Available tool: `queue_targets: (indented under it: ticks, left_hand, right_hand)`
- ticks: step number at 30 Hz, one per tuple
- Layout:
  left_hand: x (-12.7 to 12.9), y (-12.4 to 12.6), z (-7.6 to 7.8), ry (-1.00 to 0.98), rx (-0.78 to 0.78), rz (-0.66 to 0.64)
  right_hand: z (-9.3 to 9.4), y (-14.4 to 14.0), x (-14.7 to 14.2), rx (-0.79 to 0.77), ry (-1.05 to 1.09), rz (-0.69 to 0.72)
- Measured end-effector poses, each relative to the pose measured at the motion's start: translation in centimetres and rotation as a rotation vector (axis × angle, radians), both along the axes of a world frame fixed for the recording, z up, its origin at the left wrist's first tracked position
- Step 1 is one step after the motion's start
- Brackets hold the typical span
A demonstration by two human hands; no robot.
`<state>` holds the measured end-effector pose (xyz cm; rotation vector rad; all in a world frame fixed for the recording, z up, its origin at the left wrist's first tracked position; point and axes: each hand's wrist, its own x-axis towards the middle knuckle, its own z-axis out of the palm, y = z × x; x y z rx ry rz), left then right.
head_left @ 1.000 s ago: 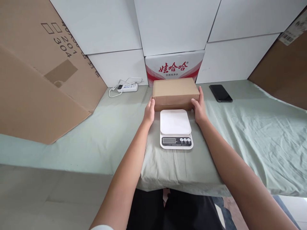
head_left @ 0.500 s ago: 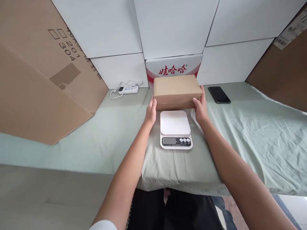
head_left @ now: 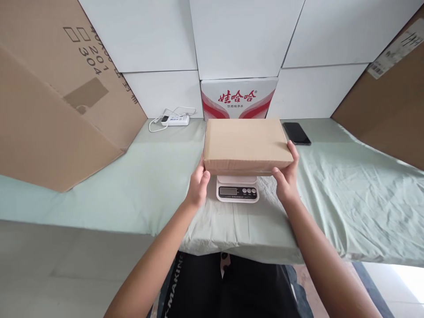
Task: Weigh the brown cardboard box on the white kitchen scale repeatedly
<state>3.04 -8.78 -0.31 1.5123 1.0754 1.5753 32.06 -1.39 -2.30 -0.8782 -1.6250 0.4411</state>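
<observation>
A brown cardboard box [head_left: 247, 141] is held level between both hands, over a white kitchen scale [head_left: 237, 198]. My left hand [head_left: 198, 185] grips the box's left end, thumb on the front face. On the right end, my right hand [head_left: 287, 176] is closed round the front corner. The box hides most of the scale's weighing plate; the display and buttons show in front of it. Whether the box touches the plate I cannot tell.
Behind stands a white and red carton [head_left: 238, 99] against white panels. A black phone [head_left: 297, 133] lies at the right, a white power strip with cable [head_left: 175, 120] at the left. Large cardboard sheets [head_left: 59, 110] flank the green cloth [head_left: 132, 194].
Both hands have brought the box nearer to me, from behind the scale to above it. It now covers most of the weighing plate. The view has shifted slightly.
</observation>
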Motion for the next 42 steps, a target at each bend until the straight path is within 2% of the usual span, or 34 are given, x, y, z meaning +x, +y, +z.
queue_targets:
  ticks: [7, 22, 35, 42]
  left_hand:
    - [0.0, -0.3, -1.1, -0.008, -0.022, 0.022]
    - [-0.8, 0.1, -1.8, -0.008, -0.036, 0.014]
    - [-0.9, 0.1, -1.9, -0.001, -0.047, 0.007]
    - [-1.0, 0.1, -1.9, 0.001, -0.044, 0.023]
  right_hand:
    - [-0.6, -0.1, 0.0, -0.036, -0.017, -0.003]
    - [-0.3, -0.4, -0.3, -0.01, 0.0, -0.016]
    - [0.3, -0.7, -0.3, -0.073, -0.014, -0.015]
    - [0.0, -0.5, -0.2, -0.065, -0.009, -0.013]
